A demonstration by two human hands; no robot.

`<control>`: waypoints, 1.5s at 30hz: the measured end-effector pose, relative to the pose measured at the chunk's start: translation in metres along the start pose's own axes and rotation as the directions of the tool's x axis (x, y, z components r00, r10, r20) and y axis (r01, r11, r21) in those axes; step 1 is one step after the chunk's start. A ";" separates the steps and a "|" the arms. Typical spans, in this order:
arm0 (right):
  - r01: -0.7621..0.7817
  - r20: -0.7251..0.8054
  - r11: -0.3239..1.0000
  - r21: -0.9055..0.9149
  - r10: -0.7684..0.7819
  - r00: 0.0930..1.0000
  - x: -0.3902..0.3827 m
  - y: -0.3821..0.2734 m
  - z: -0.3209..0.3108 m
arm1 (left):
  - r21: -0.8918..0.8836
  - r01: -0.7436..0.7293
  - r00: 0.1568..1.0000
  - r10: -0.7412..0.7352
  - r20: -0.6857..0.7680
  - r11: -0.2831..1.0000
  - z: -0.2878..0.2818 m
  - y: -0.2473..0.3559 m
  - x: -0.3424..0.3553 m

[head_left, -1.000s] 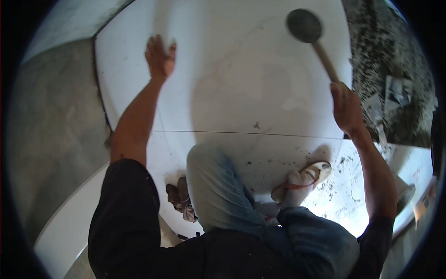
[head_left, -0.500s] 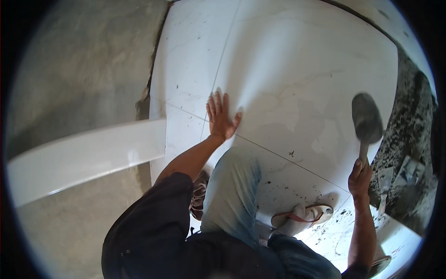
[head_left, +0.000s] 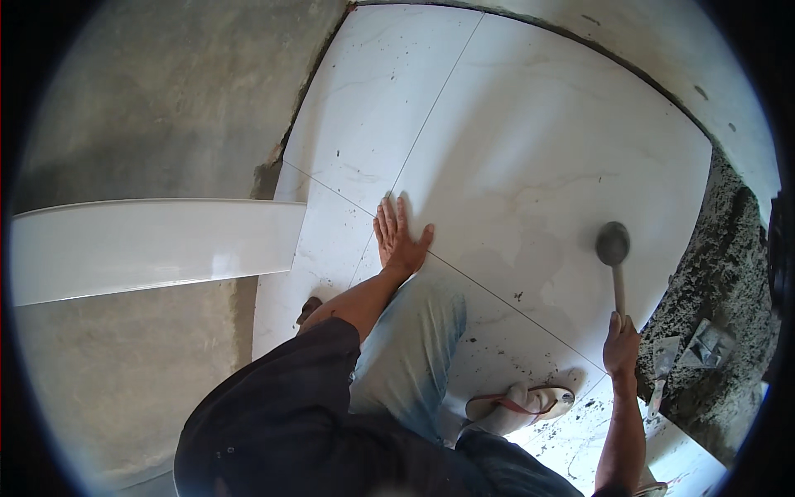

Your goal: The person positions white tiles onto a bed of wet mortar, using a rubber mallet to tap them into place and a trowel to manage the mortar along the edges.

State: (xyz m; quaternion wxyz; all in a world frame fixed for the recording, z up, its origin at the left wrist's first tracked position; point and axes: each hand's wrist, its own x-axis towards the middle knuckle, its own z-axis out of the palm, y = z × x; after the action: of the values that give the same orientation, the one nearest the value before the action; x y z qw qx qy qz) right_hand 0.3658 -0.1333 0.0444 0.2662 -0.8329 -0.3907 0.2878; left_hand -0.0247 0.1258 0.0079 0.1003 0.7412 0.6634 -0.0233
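My left hand (head_left: pixel 400 240) lies flat with fingers spread on white marble-patterned tiles (head_left: pixel 538 141), where thin joints cross near my left knee. My right hand (head_left: pixel 621 348) grips the pale handle of a mallet (head_left: pixel 613 247) with a dark round head, which is over the large tile on the right; I cannot tell whether the head touches it.
Grey mortar (head_left: pixel 708 248) borders the tiles on the right, holding a trowel (head_left: pixel 662 364) and a small metal tool (head_left: pixel 708 346). A long white strip (head_left: pixel 149 244) crosses bare concrete (head_left: pixel 149 99) at left. A wall (head_left: pixel 679 58) edges the back. My sandalled foot (head_left: pixel 520 404) rests below.
The view has turned, showing more concrete and the white strip. My left hand has settled flat at the joint crossing. The mallet has moved leftward over the large tile since half a second ago.
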 end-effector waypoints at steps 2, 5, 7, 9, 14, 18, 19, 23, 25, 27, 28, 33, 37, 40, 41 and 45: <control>-0.047 0.042 0.998 -0.046 0.048 0.998 -0.003 0.000 -0.002 | -0.009 0.028 0.999 -0.029 -0.021 1.000 0.003 -0.004 -0.011; 0.050 -0.055 0.998 0.039 -0.048 0.997 -0.007 -0.006 -0.001 | -0.015 0.086 0.995 -0.087 -0.055 0.996 0.006 -0.010 -0.012; -0.052 0.040 0.996 -0.077 0.055 0.998 -0.007 0.010 -0.002 | -0.017 0.095 0.992 -0.096 -0.083 0.995 0.010 -0.014 -0.017; -0.048 0.047 0.999 -0.013 0.049 0.998 -0.014 -0.003 -0.006 | 0.020 0.162 0.986 -0.161 -0.033 0.987 0.014 -0.024 -0.028; -0.048 -0.005 0.998 -0.044 0.048 0.999 -0.017 0.001 -0.011 | 0.009 0.156 0.987 -0.155 -0.027 0.988 0.019 -0.029 -0.029; -0.090 0.019 0.995 -0.037 0.091 0.996 -0.010 0.012 -0.011 | 0.039 0.152 0.988 -0.150 -0.041 0.988 0.016 -0.026 -0.015; -0.145 0.084 0.985 -0.093 0.153 0.985 -0.008 0.017 -0.011 | 0.008 0.217 0.975 -0.216 -0.045 0.976 0.012 -0.022 0.001; -0.139 0.096 0.985 -0.097 0.149 0.984 -0.004 0.005 -0.007 | -0.054 0.252 0.963 -0.256 -0.087 0.966 0.011 -0.026 0.015; -0.137 0.105 0.984 -0.111 0.149 0.983 0.000 0.010 -0.009 | -0.027 0.174 0.984 -0.175 -0.042 0.984 0.018 -0.025 -0.011; -0.138 0.108 0.982 -0.131 0.153 0.982 0.000 0.010 -0.012 | -0.016 0.190 0.980 -0.189 0.066 0.982 0.014 -0.015 -0.028; -0.129 0.103 0.984 -0.125 0.143 0.984 0.001 0.007 -0.013 | -0.011 0.194 0.978 -0.193 0.073 0.981 0.010 -0.009 -0.025; -0.111 0.127 0.991 -0.080 0.121 0.984 0.001 0.011 -0.003 | -0.069 0.159 0.983 -0.165 -0.086 0.985 0.019 -0.007 0.002; -0.055 0.071 0.996 -0.072 0.060 0.996 -0.002 0.019 -0.004 | -0.104 0.283 0.952 -0.293 -0.092 0.953 0.025 0.027 0.027; -0.055 0.102 0.997 -0.058 0.060 0.993 -0.003 0.005 -0.005 | 0.008 0.461 0.873 -0.452 -0.183 0.888 0.033 0.040 0.035; -0.080 0.120 0.995 -0.065 0.088 0.989 -0.005 0.003 -0.006 | 0.004 0.456 0.875 -0.447 -0.184 0.890 0.034 0.052 0.034; -0.087 0.069 0.991 -0.097 0.094 0.993 -0.007 0.006 -0.009 | -0.044 0.471 0.879 -0.473 -0.066 0.881 0.023 0.073 0.028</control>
State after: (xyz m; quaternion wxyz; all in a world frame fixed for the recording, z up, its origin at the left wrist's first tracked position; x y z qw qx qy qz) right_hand 0.3711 -0.1441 0.0486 0.1989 -0.8502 -0.3751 0.3113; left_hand 0.0527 0.1421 -0.0105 0.0764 0.5563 0.8274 -0.0104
